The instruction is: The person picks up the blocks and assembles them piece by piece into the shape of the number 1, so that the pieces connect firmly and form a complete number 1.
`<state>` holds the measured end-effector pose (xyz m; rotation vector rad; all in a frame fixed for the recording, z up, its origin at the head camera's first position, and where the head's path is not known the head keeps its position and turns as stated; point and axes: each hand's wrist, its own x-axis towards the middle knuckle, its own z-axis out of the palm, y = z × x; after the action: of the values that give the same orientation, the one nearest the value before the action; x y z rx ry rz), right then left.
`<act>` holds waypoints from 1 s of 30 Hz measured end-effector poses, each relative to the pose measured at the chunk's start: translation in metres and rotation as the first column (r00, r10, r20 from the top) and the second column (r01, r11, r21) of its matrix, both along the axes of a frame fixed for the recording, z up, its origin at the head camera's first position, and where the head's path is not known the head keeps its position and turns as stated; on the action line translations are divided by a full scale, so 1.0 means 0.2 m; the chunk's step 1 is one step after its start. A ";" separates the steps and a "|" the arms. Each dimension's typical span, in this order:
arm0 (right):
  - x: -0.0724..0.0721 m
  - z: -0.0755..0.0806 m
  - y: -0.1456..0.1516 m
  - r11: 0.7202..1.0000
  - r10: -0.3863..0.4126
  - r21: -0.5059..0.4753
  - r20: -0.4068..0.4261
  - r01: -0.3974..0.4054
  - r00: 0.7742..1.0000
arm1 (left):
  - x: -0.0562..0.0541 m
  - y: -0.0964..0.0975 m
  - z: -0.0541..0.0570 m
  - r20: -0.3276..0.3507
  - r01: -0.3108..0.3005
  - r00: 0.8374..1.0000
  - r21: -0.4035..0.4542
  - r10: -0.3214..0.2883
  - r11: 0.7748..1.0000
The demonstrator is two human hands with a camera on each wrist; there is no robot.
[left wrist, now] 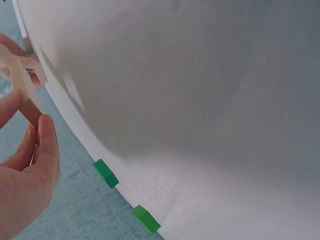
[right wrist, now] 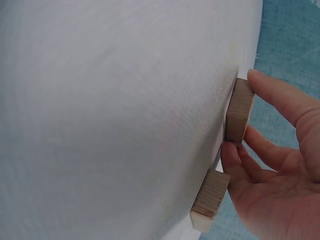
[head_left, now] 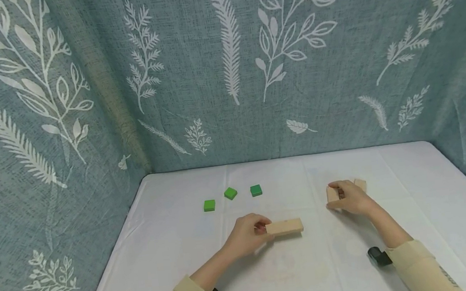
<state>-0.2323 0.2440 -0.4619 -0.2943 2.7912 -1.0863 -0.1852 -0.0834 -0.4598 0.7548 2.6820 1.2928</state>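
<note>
A long pale wooden block (head_left: 284,227) is pinched at its left end by my left hand (head_left: 246,235). It appears lifted off the table, with a shadow below it. In the left wrist view the thumb and fingers hold the end of this block (left wrist: 24,82). Farther right, my right hand (head_left: 351,198) grips a smaller wooden block (head_left: 332,194) between thumb and fingers. The right wrist view shows that block (right wrist: 239,111) on the white cloth. Beside the right hand's fingers lies another wooden block (head_left: 360,184), partly hidden by the hand in the head view.
Two light green blocks (head_left: 209,205) (head_left: 230,193) and a darker green block (head_left: 256,190) lie left of centre, beyond the left hand. A white cloth covers the table (head_left: 290,281). Behind and at both sides hangs a blue-green leaf-patterned curtain (head_left: 208,72).
</note>
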 end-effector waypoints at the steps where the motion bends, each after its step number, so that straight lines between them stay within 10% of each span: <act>1: 0.00 0.00 0.00 1.000 0.000 0.001 0.001 0.000 1.000 | 0.01 0.00 0.00 0.002 0.004 1.000 0.007 -0.004 1.000; 30: 0.00 0.00 -0.01 0.999 -0.014 0.036 0.009 0.013 1.000 | 0.25 -0.02 -0.02 0.122 0.101 0.987 0.032 -0.104 0.994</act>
<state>-0.2328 0.2427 -0.4624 -0.2663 2.8056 -1.0363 -0.1352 -0.0880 -0.4632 0.7775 2.5001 1.3066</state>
